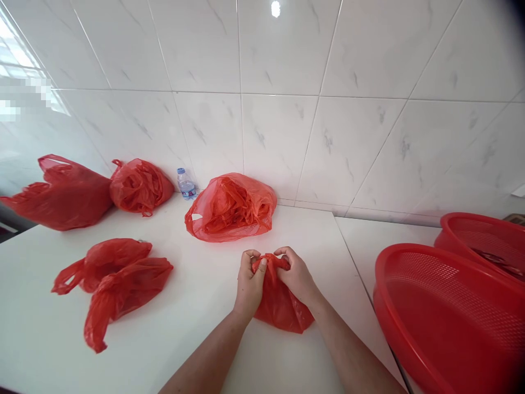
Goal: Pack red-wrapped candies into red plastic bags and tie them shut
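Note:
My left hand (pixel 250 282) and my right hand (pixel 296 275) both pinch the gathered top of a red plastic bag (pixel 281 306), close together at the middle of the white counter (pixel 197 350). The bag's lower part lies bunched on the counter below my wrists. Ahead of my hands sits a larger translucent red bag (pixel 230 208), stuffed with more red plastic. Two more red bags (pixel 118 284) lie in a loose heap to the left.
Along the tiled wall stand two further red bags (pixel 139 187) (pixel 61 192) and a small plastic water bottle (pixel 186 184). On a separate counter at the right are two red perforated plastic basins (pixel 447 312) (pixel 484 243), stacked apart near my right elbow.

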`<state>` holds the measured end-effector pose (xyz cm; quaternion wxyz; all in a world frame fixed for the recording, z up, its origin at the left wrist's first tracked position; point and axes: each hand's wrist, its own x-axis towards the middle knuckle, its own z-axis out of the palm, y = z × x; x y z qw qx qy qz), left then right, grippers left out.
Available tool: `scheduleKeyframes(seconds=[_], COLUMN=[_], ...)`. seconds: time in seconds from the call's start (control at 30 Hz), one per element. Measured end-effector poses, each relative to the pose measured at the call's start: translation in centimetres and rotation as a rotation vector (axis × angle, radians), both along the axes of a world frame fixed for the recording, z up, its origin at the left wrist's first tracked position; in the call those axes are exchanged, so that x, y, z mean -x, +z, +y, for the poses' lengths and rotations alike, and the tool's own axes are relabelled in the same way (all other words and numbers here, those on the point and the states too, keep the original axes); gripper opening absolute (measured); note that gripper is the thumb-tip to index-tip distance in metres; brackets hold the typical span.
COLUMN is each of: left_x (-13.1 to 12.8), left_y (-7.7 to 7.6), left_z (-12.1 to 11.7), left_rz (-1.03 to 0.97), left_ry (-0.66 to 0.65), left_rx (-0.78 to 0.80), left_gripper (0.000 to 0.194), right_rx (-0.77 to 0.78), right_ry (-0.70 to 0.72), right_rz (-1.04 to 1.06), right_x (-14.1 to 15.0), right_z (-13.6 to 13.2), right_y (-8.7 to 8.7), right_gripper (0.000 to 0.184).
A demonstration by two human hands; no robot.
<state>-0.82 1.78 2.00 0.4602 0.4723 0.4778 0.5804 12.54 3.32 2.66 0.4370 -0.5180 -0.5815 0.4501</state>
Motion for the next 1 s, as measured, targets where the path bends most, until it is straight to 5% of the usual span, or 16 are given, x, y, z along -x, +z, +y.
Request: scheduleKeyframes(seconds=[0.17, 0.53, 0.8, 1.0], left_x=[-0.3, 1.0, 3.3, 3.2], left_y=[-0.7, -0.2, -0.6, -1.6], left_z=[-0.2, 0.8, 2.4, 2.8], left_rz=[0.132, 0.249, 0.118, 0.041], left_ry=[0.003, 0.142, 0.363, 0.343], left_rx=[-0.104, -0.294, -0.203, -0.119], left_gripper=[0.016, 0.009, 0.013, 0.02], right_rx=[-0.005, 0.189, 0.15, 0.132], right_ry=[-0.097, 0.046, -0.183, -0.266], right_rz=[-0.011, 0.88, 0.861, 0.854], right_x=[-0.1, -2.2, -7.1, -8.3], right_z=[0.4, 1.2, 3.5, 3.9], right_y=[-0.2, 0.7, -2.3, -3.6], right_gripper=[0.018, 0.021, 0.018, 0.015])
